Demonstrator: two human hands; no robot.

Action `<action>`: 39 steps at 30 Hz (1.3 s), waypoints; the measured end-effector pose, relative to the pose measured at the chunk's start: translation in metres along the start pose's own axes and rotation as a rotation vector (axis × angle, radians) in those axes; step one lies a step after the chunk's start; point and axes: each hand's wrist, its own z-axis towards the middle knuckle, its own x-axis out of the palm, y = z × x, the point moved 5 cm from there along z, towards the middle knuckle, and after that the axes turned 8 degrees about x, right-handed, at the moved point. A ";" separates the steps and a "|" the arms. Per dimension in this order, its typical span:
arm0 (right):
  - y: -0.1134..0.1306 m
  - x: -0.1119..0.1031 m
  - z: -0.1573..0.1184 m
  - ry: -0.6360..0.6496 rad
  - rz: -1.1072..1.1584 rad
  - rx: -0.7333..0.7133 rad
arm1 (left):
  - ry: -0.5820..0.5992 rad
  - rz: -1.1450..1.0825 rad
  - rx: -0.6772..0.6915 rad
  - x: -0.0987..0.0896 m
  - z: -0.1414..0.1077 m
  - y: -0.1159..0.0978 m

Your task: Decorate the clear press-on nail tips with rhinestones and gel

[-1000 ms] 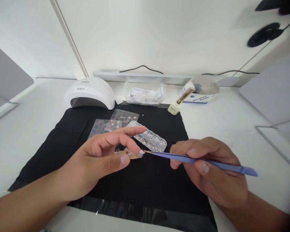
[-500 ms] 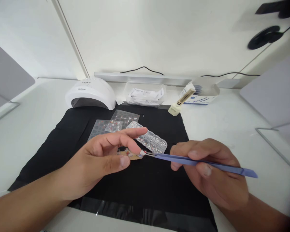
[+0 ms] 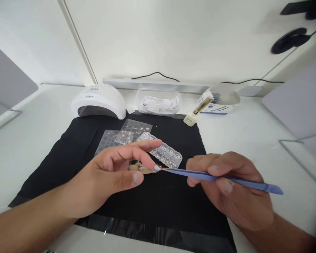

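Note:
My left hand point(image 3: 113, 168) is closed on a narrow tan strip point(image 3: 147, 171) bearing small shiny decorated pieces, perhaps nail tips. The strip lies between thumb and fingers, which partly cover it; my uppermost finger stretches out free. A white and red charm point(image 3: 157, 168) shows at the strip's right end. In my right hand point(image 3: 229, 186) is a pair of blue tweezers point(image 3: 195, 174), pinched between thumb and fingers. Their fine points, close together, meet the charm; I cannot tell whether they grip it. Behind my left fingers lies a clear compartment case point(image 3: 165, 154) of tiny decorations.
Sticker sheets point(image 3: 110, 138) lie on a black cloth point(image 3: 179, 207). A white nail lamp point(image 3: 98, 102) stands back left. Along the back are a clear tub point(image 3: 158, 110) of packets, a polish bottle point(image 3: 190, 119) with its gold-handled cap, and an alcohol pad box point(image 3: 221, 108).
The tweezers' points have come closer together at the charm. Both hands have shifted very slightly right; the strip stays in my left hand.

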 end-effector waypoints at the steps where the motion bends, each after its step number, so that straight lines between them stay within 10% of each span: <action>1: 0.001 0.000 0.000 0.003 -0.001 -0.002 | 0.003 -0.001 0.004 0.000 0.000 0.000; 39: 0.002 0.000 0.000 0.029 -0.037 -0.005 | 0.012 -0.024 0.013 0.000 0.001 0.003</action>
